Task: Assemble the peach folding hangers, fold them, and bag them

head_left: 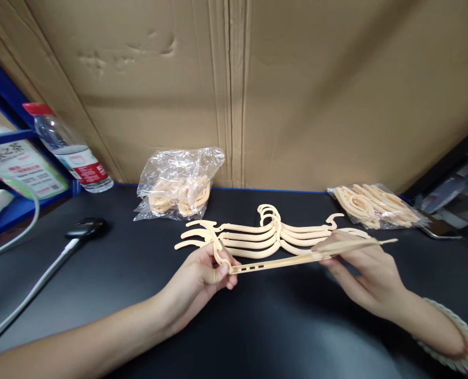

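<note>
A beige plastic hanger (275, 263) is held up between my two hands, roughly level, with small slots along its left part. My left hand (204, 273) pinches its left end, where a curved arm piece (217, 246) slants up from the joint. My right hand (364, 268) is closed round the hanger's right part, and a thin tip sticks out past the fingers. Behind it, several more beige hangers (253, 245) lie in a row on the black table (265, 326), hooks toward the back. My hands partly cover their ends.
A clear plastic bag (180, 184) of beige pieces stands at the back left; another bag (376, 205) lies at the back right. At left are a bottle (76, 150), a black plug-like device (87, 228) with a white cable (32, 295), and a blue shelf (62, 197). Cardboard (316, 105) walls the back.
</note>
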`<state>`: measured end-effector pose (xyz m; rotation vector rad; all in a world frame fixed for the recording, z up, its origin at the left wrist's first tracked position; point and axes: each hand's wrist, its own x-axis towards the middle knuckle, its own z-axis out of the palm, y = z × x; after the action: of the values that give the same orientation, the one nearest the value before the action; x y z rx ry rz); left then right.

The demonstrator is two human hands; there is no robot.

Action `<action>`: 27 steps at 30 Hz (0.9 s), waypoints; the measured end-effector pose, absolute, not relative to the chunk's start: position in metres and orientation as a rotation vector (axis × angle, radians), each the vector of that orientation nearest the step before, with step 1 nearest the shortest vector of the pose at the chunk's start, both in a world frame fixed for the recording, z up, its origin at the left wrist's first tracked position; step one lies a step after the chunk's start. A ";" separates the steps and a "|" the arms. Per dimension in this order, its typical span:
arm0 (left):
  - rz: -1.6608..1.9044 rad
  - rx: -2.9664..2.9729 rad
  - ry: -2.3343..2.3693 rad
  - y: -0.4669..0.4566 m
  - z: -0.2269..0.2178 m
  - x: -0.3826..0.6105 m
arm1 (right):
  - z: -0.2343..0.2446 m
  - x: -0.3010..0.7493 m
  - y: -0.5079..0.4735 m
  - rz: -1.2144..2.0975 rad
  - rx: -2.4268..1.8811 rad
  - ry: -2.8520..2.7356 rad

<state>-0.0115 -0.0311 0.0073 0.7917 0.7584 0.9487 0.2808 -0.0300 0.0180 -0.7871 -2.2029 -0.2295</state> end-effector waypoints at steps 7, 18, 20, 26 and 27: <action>0.991 0.800 0.902 -0.032 0.010 -0.012 | 0.010 0.271 -0.042 -0.336 -0.804 -2.167; 1.082 0.850 0.976 -0.035 0.015 -0.008 | 0.010 0.265 -0.046 -0.266 -0.822 -2.163; 1.094 0.852 0.961 -0.036 0.015 -0.007 | 0.011 0.265 -0.046 -0.235 -0.843 -2.166; 1.122 0.833 0.922 -0.037 0.015 -0.007 | 0.012 0.264 -0.046 -0.235 -0.874 -2.117; 1.132 0.833 0.920 -0.038 0.015 -0.007 | 0.013 0.264 -0.047 -0.231 -0.875 -2.111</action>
<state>-0.0069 -0.0378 0.0154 0.8327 0.9199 1.1315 0.2640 -0.0467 0.0127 -0.8753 -2.1109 -0.2308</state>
